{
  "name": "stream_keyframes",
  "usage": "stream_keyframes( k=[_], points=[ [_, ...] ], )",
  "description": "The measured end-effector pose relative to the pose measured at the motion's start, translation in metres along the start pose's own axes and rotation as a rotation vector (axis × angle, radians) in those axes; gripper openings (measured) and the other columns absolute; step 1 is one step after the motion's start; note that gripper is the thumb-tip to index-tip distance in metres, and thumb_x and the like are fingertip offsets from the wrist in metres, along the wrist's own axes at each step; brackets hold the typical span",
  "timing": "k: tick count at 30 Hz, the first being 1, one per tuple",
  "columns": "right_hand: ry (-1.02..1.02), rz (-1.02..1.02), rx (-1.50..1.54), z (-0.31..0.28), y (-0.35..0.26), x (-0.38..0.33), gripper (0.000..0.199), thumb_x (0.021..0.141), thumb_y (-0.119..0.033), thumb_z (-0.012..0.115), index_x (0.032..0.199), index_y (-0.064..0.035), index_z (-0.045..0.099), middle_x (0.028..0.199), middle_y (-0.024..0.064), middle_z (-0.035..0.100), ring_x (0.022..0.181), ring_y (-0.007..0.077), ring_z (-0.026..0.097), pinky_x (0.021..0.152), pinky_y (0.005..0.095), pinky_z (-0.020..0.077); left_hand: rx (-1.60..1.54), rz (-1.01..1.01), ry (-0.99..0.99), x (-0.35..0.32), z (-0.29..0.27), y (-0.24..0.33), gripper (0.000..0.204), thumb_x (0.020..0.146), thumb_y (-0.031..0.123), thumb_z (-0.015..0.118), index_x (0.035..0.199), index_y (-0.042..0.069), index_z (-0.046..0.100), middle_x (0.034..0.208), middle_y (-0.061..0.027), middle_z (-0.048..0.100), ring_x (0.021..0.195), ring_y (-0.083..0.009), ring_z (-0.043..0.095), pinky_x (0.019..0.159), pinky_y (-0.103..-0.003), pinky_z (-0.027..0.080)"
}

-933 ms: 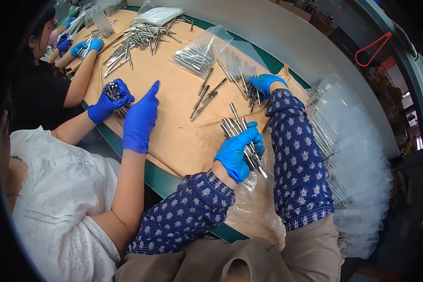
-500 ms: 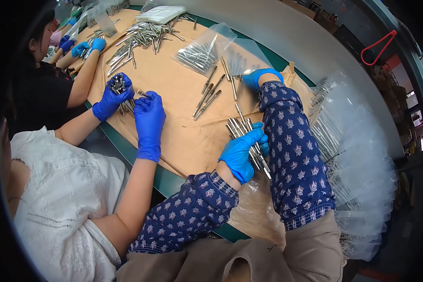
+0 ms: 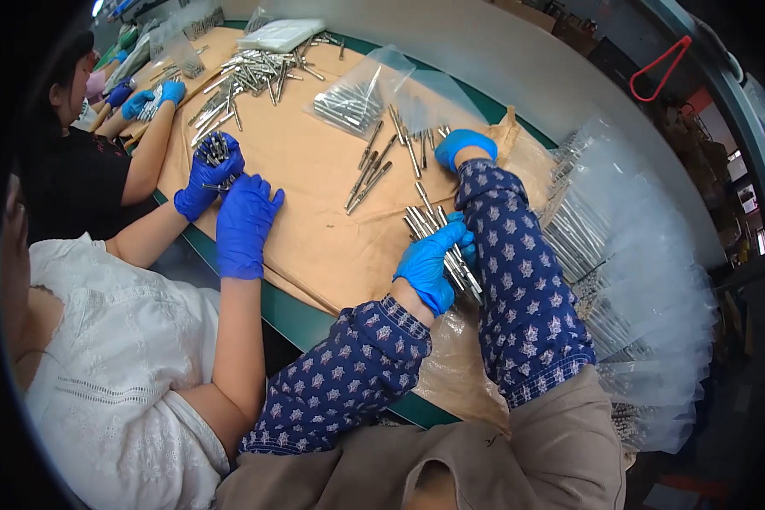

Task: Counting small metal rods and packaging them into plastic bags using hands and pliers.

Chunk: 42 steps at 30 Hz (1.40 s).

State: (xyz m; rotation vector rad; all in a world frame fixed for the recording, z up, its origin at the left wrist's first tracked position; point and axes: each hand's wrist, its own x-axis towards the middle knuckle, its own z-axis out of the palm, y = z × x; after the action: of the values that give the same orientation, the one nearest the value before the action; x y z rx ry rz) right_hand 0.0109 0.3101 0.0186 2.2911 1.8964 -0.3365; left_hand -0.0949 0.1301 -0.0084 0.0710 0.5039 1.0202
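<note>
Left hand (image 3: 427, 268) gloved in blue just right of centre, fingers wrapped around a bundle of metal rods (image 3: 420, 223), right hand (image 3: 466, 149) above, its fingers hidden, state unclear, loose rods (image 3: 369, 185) on the bench (image 3: 293, 316) nearby, plastic bags (image 3: 646, 255) at right.

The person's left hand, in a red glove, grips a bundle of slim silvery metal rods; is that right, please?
Not quite: the glove is bright blue, not red, as the head view shows; the left hand grips the slim silvery metal rods.
</note>
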Motion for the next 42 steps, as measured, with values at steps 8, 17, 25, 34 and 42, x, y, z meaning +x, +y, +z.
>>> stream_keyframes(
  k=[8, 17, 25, 34, 42],
  points=[
    [-0.321, -0.262, 0.466, 0.006, 0.054, -0.061, 0.026, 0.080, -0.023, 0.049, 0.088, -0.0017, 0.062, 0.087, 0.0156, 0.063, 0.070, 0.0273, 0.061, 0.064, 0.0381, 0.0493, -0.008, 0.010, 0.053, 0.000, -0.005, -0.003, 0.022, 0.082, 0.009, 0.061, 0.103, 0.008, 0.054, 0.075, -0.0070, 0.059, 0.062, -0.0179, 0.057, 0.056, -0.030, 0.051],
    [0.026, -0.525, 1.771, 0.029, 0.117, -0.221, 0.011, 0.074, -0.003, 0.049, 0.085, -0.0027, 0.047, 0.060, 0.0060, 0.048, 0.046, 0.0160, 0.046, 0.044, 0.0288, 0.0401, 0.165, 0.134, -0.101, -0.016, 0.009, -0.012, 0.028, 0.080, 0.004, 0.061, 0.106, 0.004, 0.051, 0.072, -0.0060, 0.056, 0.059, -0.0164, 0.055, 0.054, -0.027, 0.049],
    [0.167, -0.186, 1.433, 0.092, 0.135, -0.259, 0.018, 0.087, -0.014, 0.052, 0.103, -0.0055, 0.053, 0.069, -0.0003, 0.050, 0.051, 0.0081, 0.046, 0.046, 0.0227, 0.0399, 0.233, -0.004, -0.065, 0.004, -0.007, -0.081, 0.024, 0.079, 0.008, 0.063, 0.102, 0.006, 0.057, 0.076, -0.0087, 0.059, 0.059, -0.0176, 0.057, 0.052, -0.028, 0.048],
    [0.014, -0.538, 0.613, 0.105, 0.106, -0.359, 0.044, 0.072, -0.036, 0.071, 0.099, -0.0067, 0.052, 0.076, 0.0114, 0.060, 0.068, 0.0248, 0.060, 0.060, 0.0346, 0.0473, 0.238, 0.208, 0.013, 0.031, -0.002, -0.076, 0.015, 0.080, 0.012, 0.063, 0.093, 0.008, 0.056, 0.076, -0.0072, 0.059, 0.065, -0.0181, 0.055, 0.062, -0.032, 0.050],
    [-0.276, -0.530, 0.429, 0.112, 0.090, -0.378, 0.031, 0.080, -0.026, 0.058, 0.100, -0.0053, 0.046, 0.080, 0.0194, 0.061, 0.071, 0.0372, 0.060, 0.062, 0.0424, 0.0479, 0.280, 0.145, -0.038, 0.014, -0.003, -0.072, 0.022, 0.081, 0.011, 0.063, 0.101, 0.006, 0.056, 0.077, -0.0069, 0.059, 0.064, -0.0172, 0.057, 0.062, -0.033, 0.051]
  ],
)
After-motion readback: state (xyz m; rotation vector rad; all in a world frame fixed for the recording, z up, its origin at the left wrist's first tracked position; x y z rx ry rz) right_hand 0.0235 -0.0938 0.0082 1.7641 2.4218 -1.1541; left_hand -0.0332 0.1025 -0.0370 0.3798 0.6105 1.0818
